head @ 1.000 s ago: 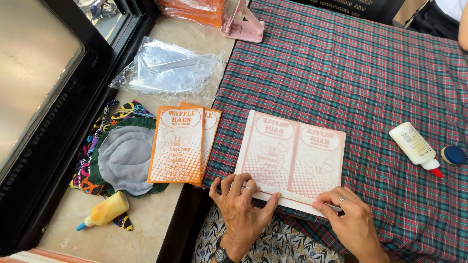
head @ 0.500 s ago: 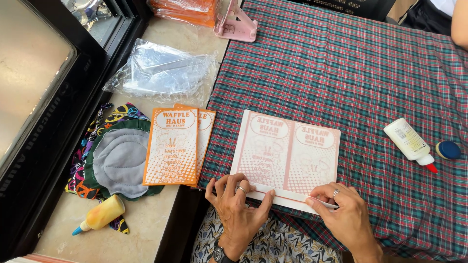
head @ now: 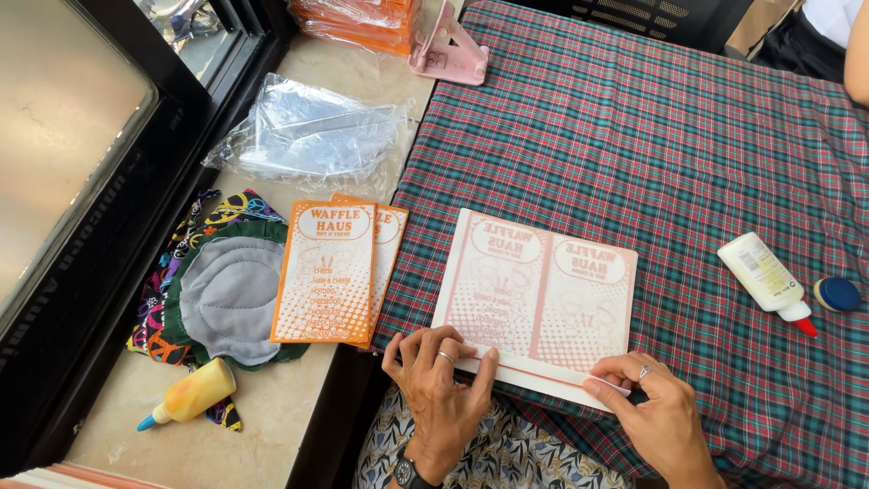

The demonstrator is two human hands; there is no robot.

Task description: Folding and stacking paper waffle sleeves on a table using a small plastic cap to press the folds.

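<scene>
A flat printed paper sheet [head: 540, 290], pale with faded orange print in two panels, lies on the plaid tablecloth [head: 652, 154] near the front edge. My left hand [head: 441, 376] presses flat on its lower left edge, fingers spread over a folded strip. My right hand [head: 654, 412] pinches the lower right end of that same strip. Two orange printed paper bags [head: 330, 269] lie stacked on the stone ledge to the left.
A white glue bottle with a red tip [head: 768, 282] and a blue cap [head: 836, 293] lie at the right. On the ledge sit a grey round pad on patterned cloth [head: 226, 297], a yellow glue bottle [head: 188, 395], a clear plastic wrapper [head: 308, 136] and a pink tool [head: 450, 45].
Both hands have slid along the sheet's bottom edge, and a narrow strip there is now folded up. My right hand has closed onto the strip's right end.
</scene>
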